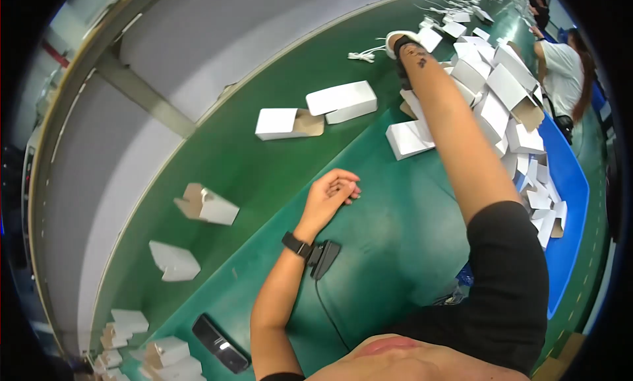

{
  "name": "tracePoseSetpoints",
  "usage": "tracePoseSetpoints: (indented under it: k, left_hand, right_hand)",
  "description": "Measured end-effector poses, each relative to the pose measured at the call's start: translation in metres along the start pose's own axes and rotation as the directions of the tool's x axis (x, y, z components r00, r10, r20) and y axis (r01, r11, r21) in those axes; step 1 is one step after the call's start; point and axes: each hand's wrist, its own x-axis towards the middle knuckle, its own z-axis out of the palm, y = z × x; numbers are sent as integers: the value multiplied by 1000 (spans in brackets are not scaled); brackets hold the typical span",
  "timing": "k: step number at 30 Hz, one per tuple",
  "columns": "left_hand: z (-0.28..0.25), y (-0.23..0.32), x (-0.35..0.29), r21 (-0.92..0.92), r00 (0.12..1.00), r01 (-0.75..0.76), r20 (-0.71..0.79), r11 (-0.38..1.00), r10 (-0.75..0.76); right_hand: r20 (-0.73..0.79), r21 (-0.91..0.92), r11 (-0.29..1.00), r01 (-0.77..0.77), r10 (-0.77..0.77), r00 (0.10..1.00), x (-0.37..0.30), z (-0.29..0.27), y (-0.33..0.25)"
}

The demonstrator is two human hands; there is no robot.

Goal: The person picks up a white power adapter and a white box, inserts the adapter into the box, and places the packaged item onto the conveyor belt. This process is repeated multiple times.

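My left hand (335,191) rests above the green mat (395,216), its fingers loosely curled in, and nothing shows in them. A black strap with a small black device (324,258) sits at that wrist, a thin cable running from it. Far ahead, my right arm is stretched out to the far side of the table. My right hand (394,42) is small and mostly hidden there, beside white cables (364,55) and a white box (430,39); its fingers cannot be made out. Two open white boxes (343,102) lie beyond my left hand.
A heap of white boxes (491,114) stands at the right, partly in a blue bin (573,209). More white boxes (221,209) lie along the green belt at left. A black handheld device (221,343) lies at lower left. A person in white (564,74) is at far right.
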Motion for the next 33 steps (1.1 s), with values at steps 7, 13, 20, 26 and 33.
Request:
tracePoseSetpoints:
  k: [7, 13, 20, 26, 33]
  left_hand:
    - [-7, 11, -6, -71, 994, 21, -101, 997, -28]
    - [3, 10, 3, -64, 996, 18, -89, 998, -23]
    - [5, 6, 3, -55, 997, -2, -73, 998, -2]
    - [-5, 5, -3, -58, 996, 0, -93, 998, -5]
    - [-3, -5, 5, -86, 998, -16, -55, 996, 11]
  right_hand:
    - [111, -73, 997, 15, -6, 994, -12, 12, -14]
    - [231, -201, 913, 356, -309, 923, 6, 23, -34]
    - [191, -364, 557, 746, -739, 646, -8, 42, -82]
    - [445, -394, 428, 814, -686, 576, -70, 16, -102]
    - [-69, -610, 554, 566, -749, 659, -84, 17, -67]
